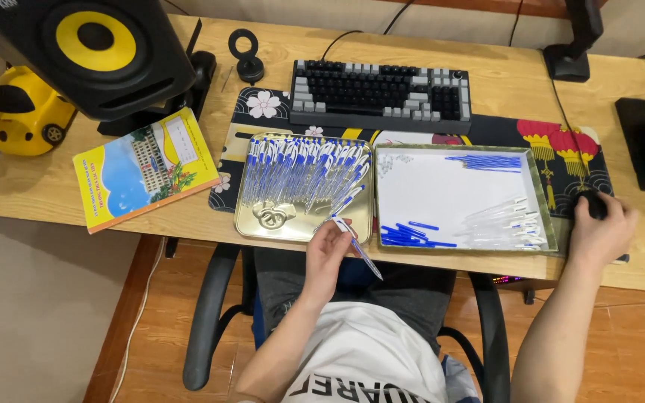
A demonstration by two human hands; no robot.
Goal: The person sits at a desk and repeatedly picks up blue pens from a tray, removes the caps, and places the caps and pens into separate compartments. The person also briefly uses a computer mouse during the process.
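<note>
Head view, pen [355,246] in left hand [328,257]

I am looking at a home desk setup: a wooden desk [487,82] carries a keyboard [380,95] at its far edge, a studio speaker [91,52] at the far left corner, and an office chair [210,321] below.
</note>
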